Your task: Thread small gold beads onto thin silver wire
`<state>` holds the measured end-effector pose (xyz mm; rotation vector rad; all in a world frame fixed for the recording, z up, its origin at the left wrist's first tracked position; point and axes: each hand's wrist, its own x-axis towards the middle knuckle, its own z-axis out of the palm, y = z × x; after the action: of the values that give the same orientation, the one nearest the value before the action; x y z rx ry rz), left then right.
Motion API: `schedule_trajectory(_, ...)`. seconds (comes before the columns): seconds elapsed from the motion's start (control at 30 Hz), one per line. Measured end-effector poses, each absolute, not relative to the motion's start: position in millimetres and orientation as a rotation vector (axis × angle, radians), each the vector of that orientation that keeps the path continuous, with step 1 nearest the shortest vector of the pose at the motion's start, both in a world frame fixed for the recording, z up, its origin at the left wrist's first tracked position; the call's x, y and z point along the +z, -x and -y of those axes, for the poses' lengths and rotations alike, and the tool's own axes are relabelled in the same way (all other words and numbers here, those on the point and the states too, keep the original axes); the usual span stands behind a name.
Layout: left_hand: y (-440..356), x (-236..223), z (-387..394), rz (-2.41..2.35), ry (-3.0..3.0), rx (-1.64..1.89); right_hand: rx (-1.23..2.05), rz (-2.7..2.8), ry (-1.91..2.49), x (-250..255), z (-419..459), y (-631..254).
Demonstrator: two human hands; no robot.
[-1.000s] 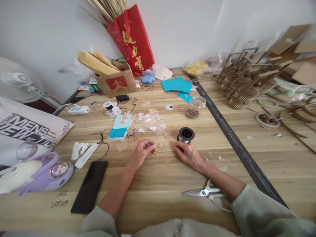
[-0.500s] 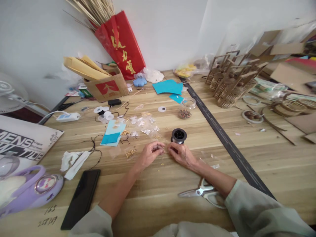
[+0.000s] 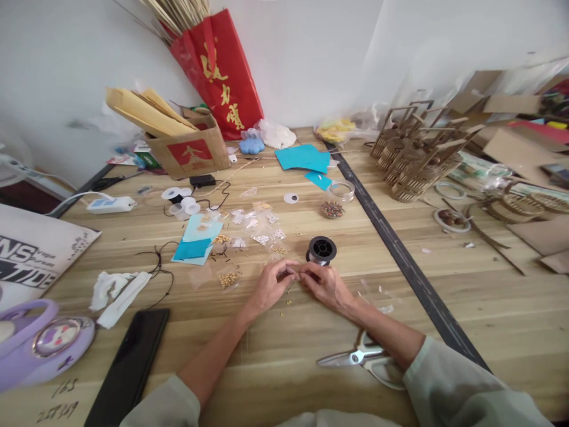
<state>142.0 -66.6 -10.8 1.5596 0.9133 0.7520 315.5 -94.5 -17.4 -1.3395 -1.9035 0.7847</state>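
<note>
Left hand beside right hand, fingers close together
Black spool behind the right hand; scissors by the right forearm.

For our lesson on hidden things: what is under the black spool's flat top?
Beneath the flat top of the black spool, some pale, shiny winding shows. That top and the right hand hide the rest.

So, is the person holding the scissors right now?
No, the scissors lie on the table, away from the left hand and the right hand.
</note>
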Motion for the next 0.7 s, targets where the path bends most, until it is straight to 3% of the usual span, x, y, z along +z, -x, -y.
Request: schedule_trajectory(0.7, -138.3, -21.4, 66.9, -0.891, -1.705, 0.743, 0.795, 1.926, 1.294, -18.4, 95.3, -315.4)
